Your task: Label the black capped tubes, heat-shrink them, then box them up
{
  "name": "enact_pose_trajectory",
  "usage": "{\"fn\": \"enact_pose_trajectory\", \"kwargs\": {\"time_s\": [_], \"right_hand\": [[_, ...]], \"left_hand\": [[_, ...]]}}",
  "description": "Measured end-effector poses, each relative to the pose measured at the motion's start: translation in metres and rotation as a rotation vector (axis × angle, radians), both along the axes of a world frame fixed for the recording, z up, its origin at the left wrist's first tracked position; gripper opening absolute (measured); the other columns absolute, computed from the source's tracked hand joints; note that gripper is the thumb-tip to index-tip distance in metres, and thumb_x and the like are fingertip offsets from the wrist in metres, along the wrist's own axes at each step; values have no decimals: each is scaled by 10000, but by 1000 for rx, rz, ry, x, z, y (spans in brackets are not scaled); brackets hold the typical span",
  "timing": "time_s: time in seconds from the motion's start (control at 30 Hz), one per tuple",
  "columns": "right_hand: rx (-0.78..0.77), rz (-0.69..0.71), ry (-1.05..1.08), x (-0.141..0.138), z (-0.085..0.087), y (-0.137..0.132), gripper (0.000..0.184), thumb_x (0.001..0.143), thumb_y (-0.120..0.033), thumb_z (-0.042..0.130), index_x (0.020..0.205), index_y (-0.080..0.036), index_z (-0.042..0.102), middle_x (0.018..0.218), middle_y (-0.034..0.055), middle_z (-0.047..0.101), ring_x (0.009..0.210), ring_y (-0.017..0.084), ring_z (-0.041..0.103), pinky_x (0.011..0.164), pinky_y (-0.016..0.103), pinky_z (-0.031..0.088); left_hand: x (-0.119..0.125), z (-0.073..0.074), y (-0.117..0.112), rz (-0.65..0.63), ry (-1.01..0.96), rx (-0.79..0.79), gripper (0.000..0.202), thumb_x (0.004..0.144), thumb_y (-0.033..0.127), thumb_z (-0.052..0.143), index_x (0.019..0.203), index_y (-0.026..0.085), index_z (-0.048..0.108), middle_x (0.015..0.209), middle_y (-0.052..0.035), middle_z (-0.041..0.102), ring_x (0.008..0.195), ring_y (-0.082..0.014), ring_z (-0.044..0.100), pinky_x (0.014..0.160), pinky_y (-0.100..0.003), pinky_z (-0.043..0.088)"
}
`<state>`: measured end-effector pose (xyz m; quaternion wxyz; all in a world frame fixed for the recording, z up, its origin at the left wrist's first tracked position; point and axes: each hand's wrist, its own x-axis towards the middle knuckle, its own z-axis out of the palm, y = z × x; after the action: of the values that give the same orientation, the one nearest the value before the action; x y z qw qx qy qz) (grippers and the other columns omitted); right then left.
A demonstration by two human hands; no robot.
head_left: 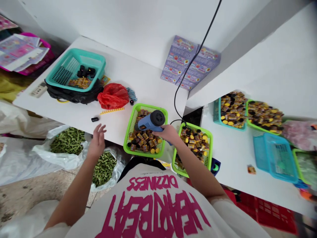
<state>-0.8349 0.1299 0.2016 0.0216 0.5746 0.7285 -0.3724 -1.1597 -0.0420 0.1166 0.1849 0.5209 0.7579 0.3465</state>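
- The blue heat gun (146, 123) is held by the right hand (170, 134) above the near green basket (145, 154), with its nozzle (136, 127) turned toward the left side of that basket.
- The right fingers are closed round the grip, which is mostly covered by the hand; whether a trigger is pressed cannot be told.
- By the left hand (97, 145) nothing is held; its fingers are slightly curled and parted, in the air near the front edge of the worktop (119, 71).
- A stiff plastic shell of moderate weight is to be expected, with much of the load probably carried by the bulky rear end, where a round vent (158, 116) is seen.
- The gun is best taken by its grip; the nozzle should be avoided, as it may be hot, and the vent should be left uncovered.
- Some drag may be added by the black cord (175, 98), which is hung in a loose curve behind the hand.
- The small jars (142, 141) heaped in the basket, capped in yellow or black, are judged light, stiff and rather slippery; each could be pinched by its sides with two fingers, with little force needed.
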Motion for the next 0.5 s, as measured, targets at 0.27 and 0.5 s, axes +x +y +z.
{"fn": "enact_pose_trajectory", "kwargs": {"time_s": [0.27, 0.5], "right_hand": [[38, -63, -62, 19, 7, -9, 362, 699, -527, 722, 739, -170, 759, 548, 26, 617, 592, 186, 612, 524, 248, 360], [130, -228, -113, 58, 24, -22, 380, 665, -546, 733, 784, -188, 777, 639, 36, 683, 678, 226, 666, 575, 261, 412]], "left_hand": [[-26, 29, 19, 82, -76, 189, 516, 1021, 442, 335, 1475, 198, 308, 1317, -167, 629, 1078, -222, 669, 952, -415, 507], [12, 17, 86, -78, 35, -74, 451, 1006, 332, 258, 1375, 154, 445, 1173, -145, 695, 1048, -231, 681, 934, -409, 527]]}}
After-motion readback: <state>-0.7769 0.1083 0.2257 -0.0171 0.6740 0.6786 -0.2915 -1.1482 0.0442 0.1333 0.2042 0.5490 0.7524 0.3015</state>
